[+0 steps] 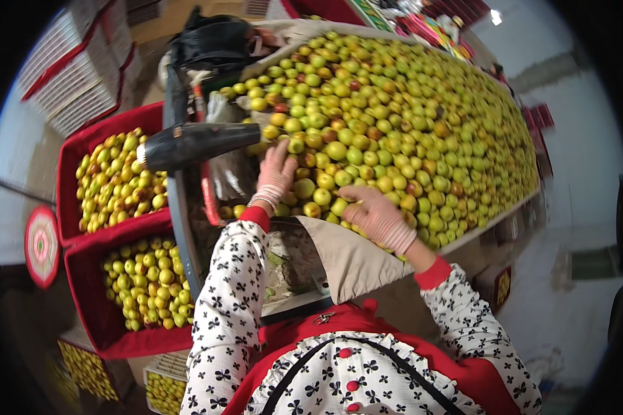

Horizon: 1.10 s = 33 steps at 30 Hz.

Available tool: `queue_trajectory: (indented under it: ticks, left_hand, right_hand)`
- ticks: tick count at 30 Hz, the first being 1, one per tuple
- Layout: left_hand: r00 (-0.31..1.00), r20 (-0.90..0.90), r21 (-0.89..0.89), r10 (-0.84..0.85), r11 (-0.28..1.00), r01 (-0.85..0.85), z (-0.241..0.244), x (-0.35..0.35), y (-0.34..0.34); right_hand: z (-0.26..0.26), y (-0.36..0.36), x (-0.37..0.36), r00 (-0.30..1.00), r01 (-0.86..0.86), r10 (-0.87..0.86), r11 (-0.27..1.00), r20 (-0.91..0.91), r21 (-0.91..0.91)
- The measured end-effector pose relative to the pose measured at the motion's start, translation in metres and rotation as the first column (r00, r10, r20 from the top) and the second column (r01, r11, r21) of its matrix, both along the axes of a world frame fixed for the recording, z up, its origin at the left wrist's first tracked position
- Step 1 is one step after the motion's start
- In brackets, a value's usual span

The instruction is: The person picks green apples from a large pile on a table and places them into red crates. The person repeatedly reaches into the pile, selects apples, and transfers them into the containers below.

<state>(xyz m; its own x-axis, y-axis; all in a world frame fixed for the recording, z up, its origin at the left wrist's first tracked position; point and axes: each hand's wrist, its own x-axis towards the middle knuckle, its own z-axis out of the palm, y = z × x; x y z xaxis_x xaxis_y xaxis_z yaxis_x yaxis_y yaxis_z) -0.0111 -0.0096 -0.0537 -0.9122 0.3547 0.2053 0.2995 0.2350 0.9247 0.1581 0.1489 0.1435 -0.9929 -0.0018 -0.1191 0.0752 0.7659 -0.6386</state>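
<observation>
A large heap of green-yellow jujubes (384, 124), some blotched brown, fills a cloth-lined sorting bed in front of me. My left hand (276, 174), in a striped thin glove, reaches to the heap's near left edge with its fingers apart, the tips against the fruit. Over the near edge of the heap is my right hand (376, 215), gloved the same way, with bent fingers. Its palm side is hidden, so whether it has a fruit in it does not show. Beige cloth (355, 259) hangs over the bed's front edge between my arms.
A black tapered device (202, 145) juts across the left end, beside a grey rail (180, 228). Left of the rail stand two red-lined crates (111, 342) (68, 171) with jujubes. Stacked white crates (78, 67) are farther back. A black bag (210, 44) lies at the far left corner.
</observation>
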Motion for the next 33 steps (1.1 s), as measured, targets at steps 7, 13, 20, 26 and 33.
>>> queue_trajectory:
  ticks: [7,13,20,26,33]
  left_hand:
    - [0.998,0.046,0.041,0.04,0.998,-0.042,-0.006,-0.027,0.024]
    - [0.995,0.076,0.145,0.067,0.986,-0.077,-0.01,-0.026,0.028]
    - [0.964,0.173,0.295,0.202,0.923,-0.247,-0.008,-0.027,0.042]
    - [0.946,0.192,0.329,0.26,0.891,-0.312,-0.014,-0.025,0.042]
    - [0.948,0.185,0.255,0.26,0.918,-0.302,-0.014,-0.027,0.037]
  right_hand:
    - [-0.055,-0.014,0.075,0.991,-0.008,0.078,0.856,-0.113,0.517]
    - [-0.038,0.018,0.044,0.985,0.166,-0.167,0.985,0.038,0.044]
    - [-0.017,0.011,0.037,0.938,-0.223,0.179,0.967,0.296,0.121]
    - [-0.009,0.026,-0.05,0.998,-0.016,0.035,0.952,-0.059,0.306]
    - [-0.036,0.025,-0.141,0.966,-0.248,0.076,0.53,0.246,0.811]
